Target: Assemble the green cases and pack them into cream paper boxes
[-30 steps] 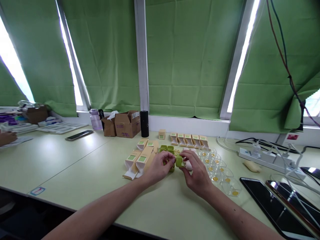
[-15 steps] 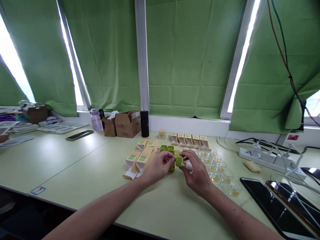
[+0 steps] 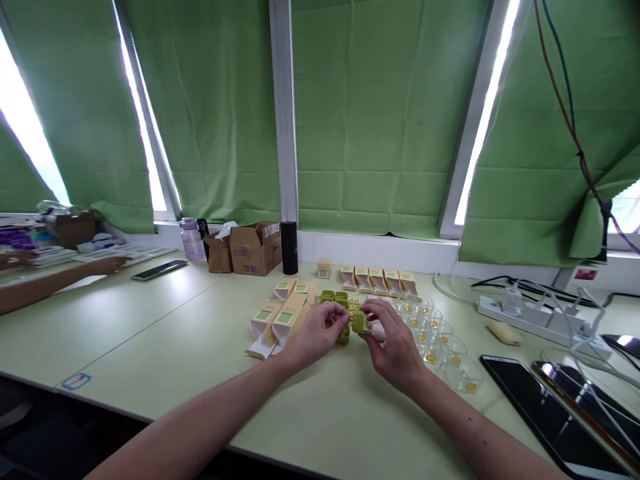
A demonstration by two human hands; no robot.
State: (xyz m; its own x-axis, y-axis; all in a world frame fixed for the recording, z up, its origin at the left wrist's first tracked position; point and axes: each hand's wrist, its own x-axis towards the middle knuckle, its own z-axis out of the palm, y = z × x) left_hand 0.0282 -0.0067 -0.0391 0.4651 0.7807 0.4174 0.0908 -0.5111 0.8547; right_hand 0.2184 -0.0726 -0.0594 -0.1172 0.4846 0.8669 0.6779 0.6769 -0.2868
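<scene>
My right hand [image 3: 395, 343] grips a small green square cup [image 3: 359, 321] between thumb and fingers, above the table. Close to its left side, my left hand [image 3: 317, 330] has thumb and fingertips pinched together; whatever may be between them is too small to make out. Behind the hands stand several more green cups [image 3: 341, 296], partly covered by the left hand. Tiny tan pieces [image 3: 354, 305] lie beside them. A white rounded object [image 3: 378, 331] shows under my right fingers. Several clear cups with yellow centres [image 3: 433, 333] sit right of that hand, and open tan cartons [image 3: 291, 315] lie to the left.
Several small cartons [image 3: 380, 283] line up at the back, near a single closed carton [image 3: 325, 268]. A black bottle [image 3: 289, 248] and cardboard boxes [image 3: 255, 251] stand left. Right are a power strip [image 3: 540, 323] and a tablet [image 3: 533, 407]. Another person's arm [image 3: 60, 280] reaches in at far left.
Another person's arms have come into view at the far left, over the flat white items. My own hands and the green cup have barely shifted.
</scene>
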